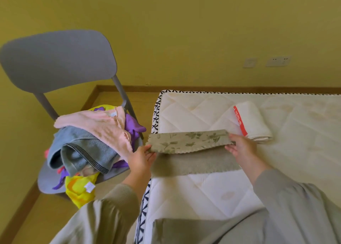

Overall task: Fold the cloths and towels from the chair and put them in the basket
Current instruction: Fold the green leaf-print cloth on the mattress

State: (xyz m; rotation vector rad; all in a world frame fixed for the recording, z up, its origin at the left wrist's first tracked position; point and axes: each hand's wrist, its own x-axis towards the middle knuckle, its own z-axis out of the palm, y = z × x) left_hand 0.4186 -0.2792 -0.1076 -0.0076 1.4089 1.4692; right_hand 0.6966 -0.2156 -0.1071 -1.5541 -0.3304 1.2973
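Grip: left hand and right hand each pinch one end of the olive floral cloth, lifting its turned-over flap.
Cloth position: lower layer flat on the mattress, at its left edge.
Writing: folded white towel, just beyond the right hand, has a red band with white characters, unreadable; tag on the yellow cloth too small to read.
Surroundings: grey chair left of the mattress, heaped with pink towel over grey towel.
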